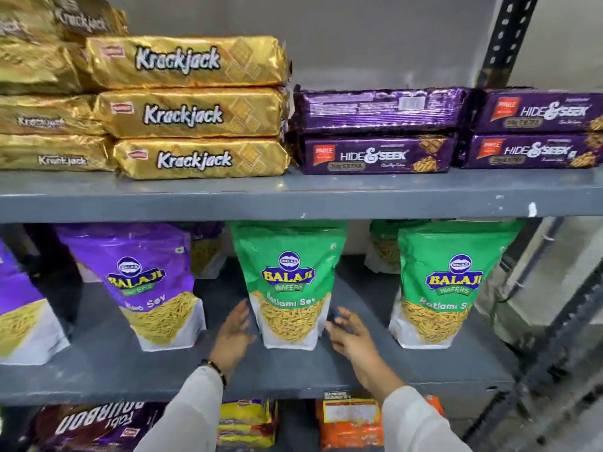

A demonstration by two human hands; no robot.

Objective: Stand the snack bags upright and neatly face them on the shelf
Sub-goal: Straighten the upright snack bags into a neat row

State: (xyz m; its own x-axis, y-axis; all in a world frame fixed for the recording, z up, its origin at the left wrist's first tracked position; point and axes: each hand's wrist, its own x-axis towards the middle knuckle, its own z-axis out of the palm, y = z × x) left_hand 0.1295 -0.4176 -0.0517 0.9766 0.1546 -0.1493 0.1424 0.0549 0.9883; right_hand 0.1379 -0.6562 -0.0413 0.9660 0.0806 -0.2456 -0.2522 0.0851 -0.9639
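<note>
On the middle grey shelf (pixel 293 373) several Balaji snack bags stand upright, fronts facing me. A green Ratlami Sev bag (pixel 288 285) stands in the centre. My left hand (pixel 233 337) is just left of its base and my right hand (pixel 350 337) just right of it, both with fingers spread and holding nothing, a small gap from the bag. A second green bag (pixel 445 285) stands to the right. A purple Sev bag (pixel 153 282) stands to the left, and another purple bag (pixel 19 308) is cut off at the left edge. More bags (pixel 383 246) stand behind, partly hidden.
The upper shelf (pixel 293 200) holds stacked gold Krackjack packs (pixel 192 109) and purple Hide & Seek packs (pixel 378 132). Below are a Bourbon pack (pixel 94 425), yellow packs (pixel 246 422) and an orange pack (pixel 349 422). A slotted black upright (pixel 509 34) stands at the right.
</note>
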